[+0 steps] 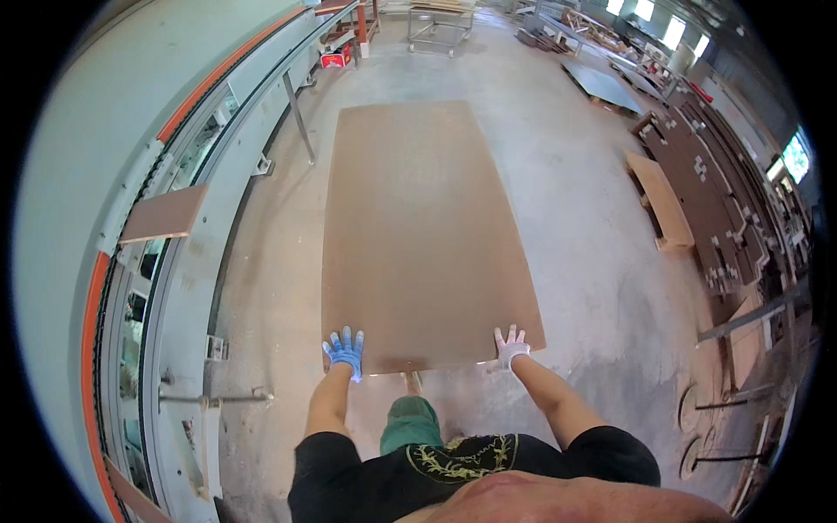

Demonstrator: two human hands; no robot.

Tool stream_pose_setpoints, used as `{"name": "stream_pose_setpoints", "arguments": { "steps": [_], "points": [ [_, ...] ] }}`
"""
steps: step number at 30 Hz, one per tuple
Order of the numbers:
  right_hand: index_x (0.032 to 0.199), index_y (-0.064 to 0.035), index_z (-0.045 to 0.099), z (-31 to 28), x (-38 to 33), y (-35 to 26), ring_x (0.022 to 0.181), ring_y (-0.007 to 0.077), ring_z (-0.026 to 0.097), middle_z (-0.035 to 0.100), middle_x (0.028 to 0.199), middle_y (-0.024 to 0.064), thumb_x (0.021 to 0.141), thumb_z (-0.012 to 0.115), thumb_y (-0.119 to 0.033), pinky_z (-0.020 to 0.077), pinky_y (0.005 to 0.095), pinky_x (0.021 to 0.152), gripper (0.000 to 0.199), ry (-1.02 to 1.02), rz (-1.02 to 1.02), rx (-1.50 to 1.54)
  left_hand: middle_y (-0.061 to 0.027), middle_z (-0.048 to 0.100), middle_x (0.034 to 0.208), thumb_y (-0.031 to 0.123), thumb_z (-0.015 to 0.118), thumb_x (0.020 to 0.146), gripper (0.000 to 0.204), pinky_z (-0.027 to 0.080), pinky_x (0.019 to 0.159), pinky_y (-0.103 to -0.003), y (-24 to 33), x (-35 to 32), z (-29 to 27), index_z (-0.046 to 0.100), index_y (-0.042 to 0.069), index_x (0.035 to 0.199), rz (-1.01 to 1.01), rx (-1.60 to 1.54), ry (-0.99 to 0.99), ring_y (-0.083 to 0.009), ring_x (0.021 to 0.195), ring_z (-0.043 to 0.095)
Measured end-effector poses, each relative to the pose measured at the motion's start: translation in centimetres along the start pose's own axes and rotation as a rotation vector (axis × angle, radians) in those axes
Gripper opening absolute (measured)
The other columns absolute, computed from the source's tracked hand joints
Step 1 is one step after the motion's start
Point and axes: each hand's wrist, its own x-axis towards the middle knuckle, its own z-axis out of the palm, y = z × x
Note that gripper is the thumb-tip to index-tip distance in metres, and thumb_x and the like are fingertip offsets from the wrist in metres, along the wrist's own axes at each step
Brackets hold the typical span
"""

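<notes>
A large brown rectangular board point(418, 227) lies flat in front of me, its long side stretching away. My left hand point(345, 351), in a blue glove, rests with spread fingers on the board's near left corner. On the near right corner lies my right hand point(511, 345), in a pale whitish-pink glove, its fingers apart too. Both palms press on the top surface near the front edge; neither hand grips anything. What supports the board underneath is mostly hidden.
Along the left runs a long machine point(196, 253) with an orange strip, a small brown panel point(164, 214) lying across it. Stacked dark brown panels point(697, 183) stand at the right, beside a light wooden board point(660, 200). A wheeled metal cart point(440, 33) is at the back.
</notes>
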Motion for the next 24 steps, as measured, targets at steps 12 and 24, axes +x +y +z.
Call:
{"name": "stream_pose_setpoints", "arguments": {
  "steps": [12,24],
  "points": [
    [0.143,-0.0203,0.000,-32.6,29.5,-2.9,0.134,0.0434,0.003,-0.004,0.147,0.0205,0.057,0.070,-0.061,0.0266,0.0561,0.100,0.119,-0.018,0.044,0.048,-0.0162,-0.010,0.148,0.027,0.077,0.053,0.123,0.002,0.102,-0.065,-5.2,34.0,-28.9,-0.007,0.024,0.142,-0.020,-0.021,-0.046,-0.0453,0.133,-0.006],
    [0.143,-0.0208,0.000,-61.7,59.1,-5.1,0.134,0.0435,0.004,-0.004,0.148,0.0192,0.057,0.068,-0.063,0.0236,0.0571,0.101,0.118,-0.030,-0.036,-0.031,-0.0168,-0.010,0.148,0.026,0.069,0.061,0.111,0.001,0.102,-0.064,-9.6,66.8,-53.8,-0.006,0.021,0.142,-0.084,-0.058,-0.042,-0.0438,0.134,-0.006]
  ]
}}
